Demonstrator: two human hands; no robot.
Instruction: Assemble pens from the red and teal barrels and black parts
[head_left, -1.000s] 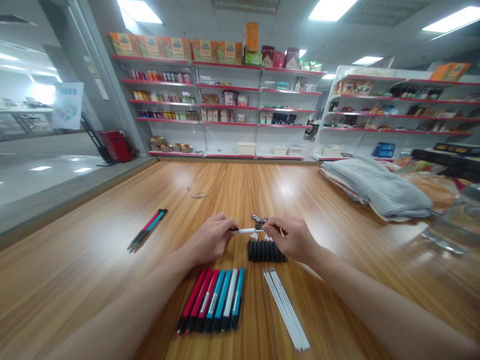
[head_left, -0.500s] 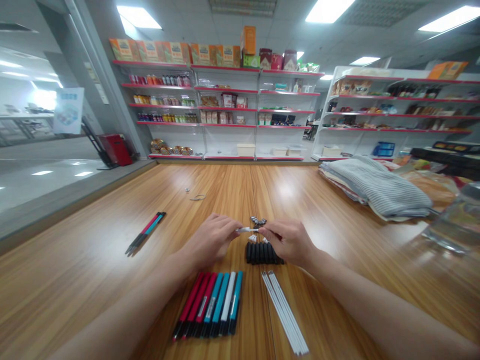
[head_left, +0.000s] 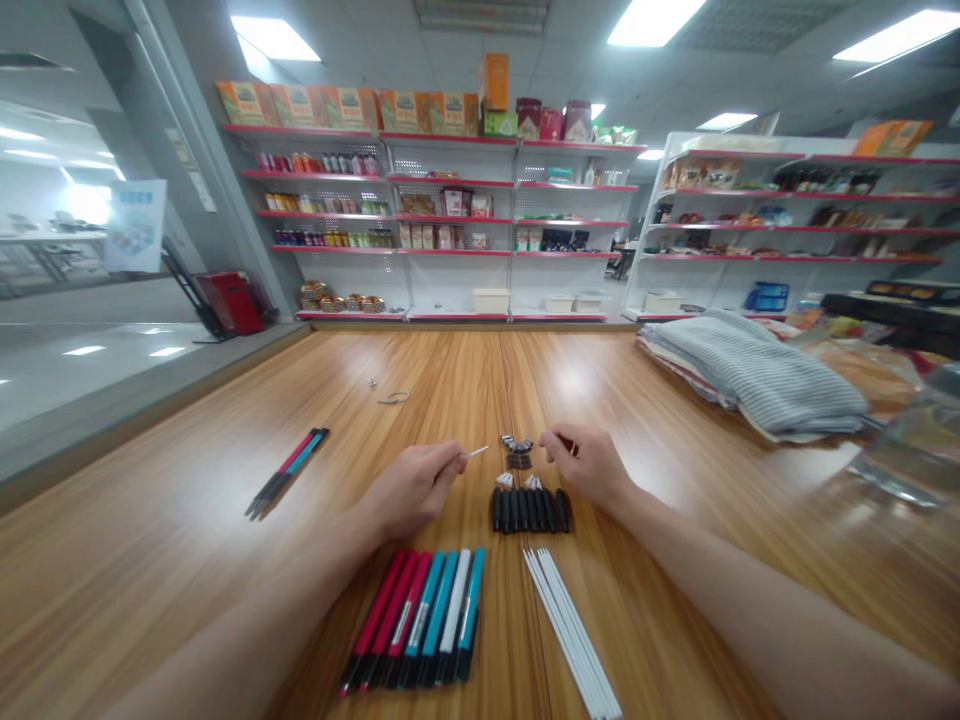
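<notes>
My left hand is closed on a thin white pen refill; its slim end sticks out to the right past my fingertips. To the right, my right hand has thumb and fingers pinched together, and whatever may be in them is too small to make out. Between the hands lie small silver pen parts in an arc, small dark springs below them, tiny white pieces and a row of black pen grips. Nearer me are red, blue and white pen barrels and several white refills.
Two pens lie at the left. A thin loop rests farther back on the wooden table. Folded cloths and a clear glass container stand at the right. Stocked shelves are behind the table.
My hands have drawn apart: the right moved away to the right, off the white refill. The left, still holding it, shifted slightly left. The springs and the grips now show fully.
</notes>
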